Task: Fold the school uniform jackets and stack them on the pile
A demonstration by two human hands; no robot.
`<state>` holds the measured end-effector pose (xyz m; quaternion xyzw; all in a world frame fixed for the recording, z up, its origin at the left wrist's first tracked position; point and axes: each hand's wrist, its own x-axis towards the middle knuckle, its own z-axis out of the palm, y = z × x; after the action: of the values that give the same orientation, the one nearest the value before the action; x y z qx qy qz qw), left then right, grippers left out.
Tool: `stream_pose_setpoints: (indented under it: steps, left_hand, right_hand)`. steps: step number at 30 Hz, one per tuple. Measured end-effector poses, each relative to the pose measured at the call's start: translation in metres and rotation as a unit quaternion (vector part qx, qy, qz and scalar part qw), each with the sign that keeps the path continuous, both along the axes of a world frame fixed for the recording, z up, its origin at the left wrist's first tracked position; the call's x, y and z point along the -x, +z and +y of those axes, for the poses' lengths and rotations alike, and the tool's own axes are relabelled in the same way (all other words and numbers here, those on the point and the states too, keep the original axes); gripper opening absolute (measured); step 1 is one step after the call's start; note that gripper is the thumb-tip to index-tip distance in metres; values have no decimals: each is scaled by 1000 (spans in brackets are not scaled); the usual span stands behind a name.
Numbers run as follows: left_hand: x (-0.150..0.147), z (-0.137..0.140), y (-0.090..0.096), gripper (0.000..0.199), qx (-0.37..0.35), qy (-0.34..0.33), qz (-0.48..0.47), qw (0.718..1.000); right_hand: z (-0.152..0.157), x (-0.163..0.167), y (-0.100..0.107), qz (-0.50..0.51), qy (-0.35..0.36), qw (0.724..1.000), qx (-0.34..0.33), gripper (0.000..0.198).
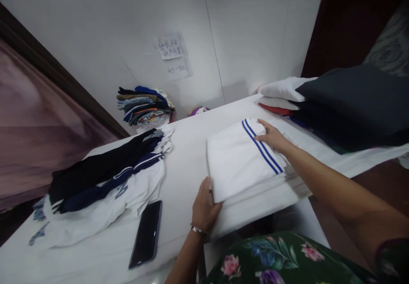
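Note:
A folded white garment point(236, 156) with two blue stripes along its right side lies flat on the white-covered table point(188, 152) in front of me. My left hand point(206, 207) grips its near left corner, thumb on top and fingers along the left edge. At the far right edge, my right hand point(271, 137) pinches the cloth, with the thumb across the stripes. Parts of the fingers on both hands are hidden by the cloth. A bracelet point(198, 230) circles my left wrist.
To the left lie a black garment point(102, 160) and a white garment point(140, 179), with a phone point(146, 233) nearer me. Folded clothes point(143, 105) are stacked by the wall. A dark pile of clothes point(354, 105) stands at right. Handwritten paper notes point(172, 47) hang on the wall.

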<state>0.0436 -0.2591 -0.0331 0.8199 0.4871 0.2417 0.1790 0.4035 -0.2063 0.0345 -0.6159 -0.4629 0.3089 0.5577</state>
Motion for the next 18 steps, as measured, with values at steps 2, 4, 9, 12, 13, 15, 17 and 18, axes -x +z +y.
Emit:
stream_pose_setpoints:
  steps: [2, 4, 9, 12, 13, 15, 17, 18]
  left_hand:
    - [-1, 1, -1, 75, -5, -24, -4, 1000]
    - [-2, 1, -1, 72, 3, -44, -9, 999]
    - [-1, 0, 3, 66, 37, -81, -38, 995]
    - [-1, 5, 6, 61, 120, -23, -84, 989]
    - [-2, 8, 7, 57, 150, 5, -103, 983]
    - [-8, 18, 10, 50, 187, 49, -141, 971]
    - [-18, 30, 13, 49, 199, 74, -167, 963]
    - [-24, 36, 16, 49, 198, 82, -171, 962]
  right_hand:
    - [-6, -23, 0, 7, -11, 1000, 12, 90]
    - [-12, -45, -3, 17, -23, 999, 31, 92]
    - [-24, -74, -26, -13, -60, 989, 133, 89]
    - [-27, -75, -37, -34, -48, 981, 185, 84]
    - [-27, -75, -39, -35, -41, 981, 189, 84]
    - [-25, -77, -40, -40, -36, 984, 172, 85]
    - [-21, -81, -39, -49, -37, 989, 133, 85]
    - [-19, -83, -38, -59, -40, 991, 113, 85]
